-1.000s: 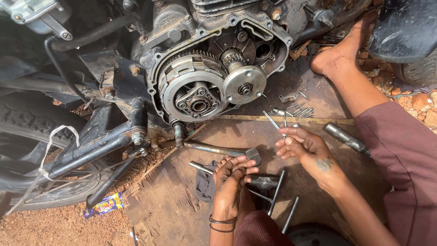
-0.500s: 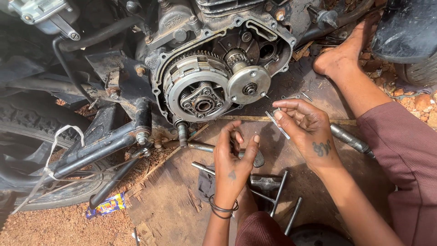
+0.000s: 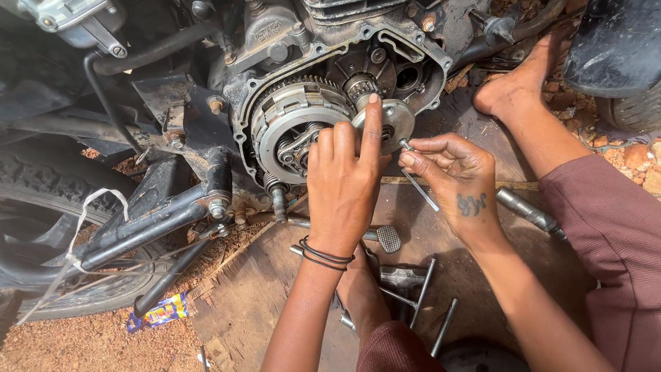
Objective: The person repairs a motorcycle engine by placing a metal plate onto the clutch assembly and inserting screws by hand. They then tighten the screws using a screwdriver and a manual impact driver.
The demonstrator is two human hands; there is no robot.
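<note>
The left hand [image 3: 344, 186] is now up on the open engine, and its long finger presses flat on the small round metal cover [image 3: 389, 120] beside the clutch assembly [image 3: 292, 131]. It holds nothing; the fingers are stretched and close together. One second ago this hand was low on the wooden board [image 3: 241, 303] among the tools, so it has come up from there to the engine.

The right hand [image 3: 454, 172] has also risen from the board. It pinches a thin metal tool [image 3: 418, 184] between thumb and fingers, with the tip near the edge of the round cover and the shaft slanting down to the right. I judge that picking is finished and work on the cover begins, one hand steadying, the other bringing the tool.

Around them: the kick lever [image 3: 375, 234] just below the left wrist, T-handle wrenches [image 3: 420, 286] lying on the board, a bare foot [image 3: 513, 86] near the engine, and the tyre [image 3: 48, 207] at left.
</note>
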